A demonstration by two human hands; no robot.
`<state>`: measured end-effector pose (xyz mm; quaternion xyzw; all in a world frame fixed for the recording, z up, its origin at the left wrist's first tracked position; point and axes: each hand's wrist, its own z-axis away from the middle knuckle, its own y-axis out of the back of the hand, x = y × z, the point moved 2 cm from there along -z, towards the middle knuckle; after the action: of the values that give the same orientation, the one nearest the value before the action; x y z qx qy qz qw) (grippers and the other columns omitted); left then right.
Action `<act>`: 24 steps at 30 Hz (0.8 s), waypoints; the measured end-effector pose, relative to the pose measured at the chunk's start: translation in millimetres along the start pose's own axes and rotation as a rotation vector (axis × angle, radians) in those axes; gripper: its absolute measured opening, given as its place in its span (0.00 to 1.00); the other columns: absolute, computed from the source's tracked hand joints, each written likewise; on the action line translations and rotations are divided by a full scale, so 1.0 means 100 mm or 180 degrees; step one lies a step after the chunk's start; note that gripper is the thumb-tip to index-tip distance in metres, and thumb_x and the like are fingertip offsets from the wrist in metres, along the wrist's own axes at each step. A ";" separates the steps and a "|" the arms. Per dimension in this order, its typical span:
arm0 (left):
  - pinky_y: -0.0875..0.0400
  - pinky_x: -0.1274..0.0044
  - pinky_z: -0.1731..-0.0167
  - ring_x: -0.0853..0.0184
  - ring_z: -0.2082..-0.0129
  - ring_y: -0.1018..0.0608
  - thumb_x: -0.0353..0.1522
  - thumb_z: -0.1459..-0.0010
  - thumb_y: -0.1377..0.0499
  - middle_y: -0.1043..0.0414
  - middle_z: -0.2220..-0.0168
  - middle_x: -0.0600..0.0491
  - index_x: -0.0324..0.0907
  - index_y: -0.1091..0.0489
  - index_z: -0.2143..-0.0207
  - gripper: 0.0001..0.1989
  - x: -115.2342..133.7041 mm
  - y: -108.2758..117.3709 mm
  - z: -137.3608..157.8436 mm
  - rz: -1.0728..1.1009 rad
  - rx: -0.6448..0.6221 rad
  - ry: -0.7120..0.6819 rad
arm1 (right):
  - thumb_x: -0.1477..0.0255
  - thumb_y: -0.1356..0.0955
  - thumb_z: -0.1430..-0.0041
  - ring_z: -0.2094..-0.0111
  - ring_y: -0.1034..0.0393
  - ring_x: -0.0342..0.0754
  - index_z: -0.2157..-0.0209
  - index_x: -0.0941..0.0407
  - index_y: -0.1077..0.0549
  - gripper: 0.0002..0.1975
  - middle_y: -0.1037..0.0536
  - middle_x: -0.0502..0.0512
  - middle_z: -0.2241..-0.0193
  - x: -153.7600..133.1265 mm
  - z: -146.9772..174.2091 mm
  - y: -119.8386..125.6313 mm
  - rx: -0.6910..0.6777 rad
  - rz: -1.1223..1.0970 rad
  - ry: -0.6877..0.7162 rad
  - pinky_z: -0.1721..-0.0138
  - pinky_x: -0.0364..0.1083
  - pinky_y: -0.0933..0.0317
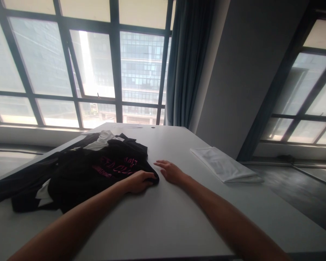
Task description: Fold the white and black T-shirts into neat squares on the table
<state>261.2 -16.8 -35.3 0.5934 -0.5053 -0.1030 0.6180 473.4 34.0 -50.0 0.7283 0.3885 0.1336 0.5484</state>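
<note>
Two bare hands work over a white desk (163, 221), with one black shirt (78, 183) between them and the left edge. Pink lettering (116, 168), blurred in part, faces up on the shirt. State of the work: judged from the layout, handling of the shirt appears to be at an early stage. One end is taken up, while the body lies loose and rumpled over a heap of dark clothes (32, 174) and a white garment (103, 139); nothing in that heap lies flat or squared. One white cloth (222, 165), by contrast, lies flat and folded along the right edge, well apart from both hands.

Grip: the left hand (138, 181) is curled around the shirt's right-hand end, which bunches between thumb and fingers; the fingertips are partly hidden, but the hold appears closed. The right hand (170, 171) is open and holds nothing, its fingers outstretched just beside the shirt's end. Whether it touches the desk cannot be told. Position: only the shirt's end lies within the grip; the bulk extends from the left hand toward the desk's left edge, with loose dark fabric reaching past its near left part.
</note>
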 end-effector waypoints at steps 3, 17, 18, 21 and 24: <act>0.30 0.75 0.50 0.62 0.55 0.21 0.32 0.40 0.43 0.21 0.53 0.50 0.43 0.24 0.51 0.16 0.10 -0.06 -0.02 0.0241 -0.0152 -0.0218 | 0.76 0.33 0.42 0.41 0.34 0.53 0.47 0.49 0.25 0.21 0.28 0.56 0.42 -0.16 -0.08 -0.08 -0.0084 -0.0119 0.0488 0.41 0.53 0.39; 0.30 0.73 0.58 0.59 0.59 0.20 0.49 0.34 0.54 0.20 0.60 0.51 0.49 0.23 0.59 0.23 -0.08 0.44 0.10 -0.1034 0.0556 0.1168 | 0.75 0.38 0.38 0.45 0.34 0.61 0.58 0.56 0.21 0.15 0.22 0.66 0.52 0.65 0.21 0.55 -0.0105 0.1848 -0.1604 0.42 0.60 0.48; 0.30 0.73 0.58 0.58 0.58 0.20 0.48 0.35 0.52 0.20 0.59 0.51 0.49 0.23 0.58 0.22 -0.18 0.51 0.14 -0.1154 0.0624 0.1309 | 0.76 0.39 0.37 0.46 0.34 0.62 0.58 0.57 0.21 0.16 0.22 0.67 0.52 0.77 0.30 0.61 -0.0106 0.1951 -0.1972 0.43 0.61 0.48; 0.31 0.70 0.53 0.55 0.53 0.22 0.46 0.38 0.48 0.21 0.54 0.49 0.47 0.24 0.55 0.20 -0.55 0.69 0.27 -0.1480 0.0718 0.1750 | 0.77 0.40 0.36 0.47 0.33 0.66 0.58 0.61 0.21 0.17 0.23 0.71 0.53 1.03 0.52 0.74 -0.0136 0.2059 -0.2633 0.47 0.63 0.45; 0.34 0.63 0.46 0.50 0.44 0.27 0.48 0.39 0.49 0.29 0.43 0.41 0.42 0.29 0.46 0.27 -0.97 0.79 0.47 -0.1586 0.0811 0.2492 | 0.74 0.38 0.37 0.48 0.33 0.66 0.57 0.60 0.21 0.15 0.23 0.70 0.52 1.09 0.59 0.77 -0.0210 0.2096 -0.2774 0.47 0.63 0.44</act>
<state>143.6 45.7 -27.4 0.7616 -0.0857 0.0459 0.6407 614.7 62.7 -27.1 0.7818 -0.1277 -0.0038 0.6103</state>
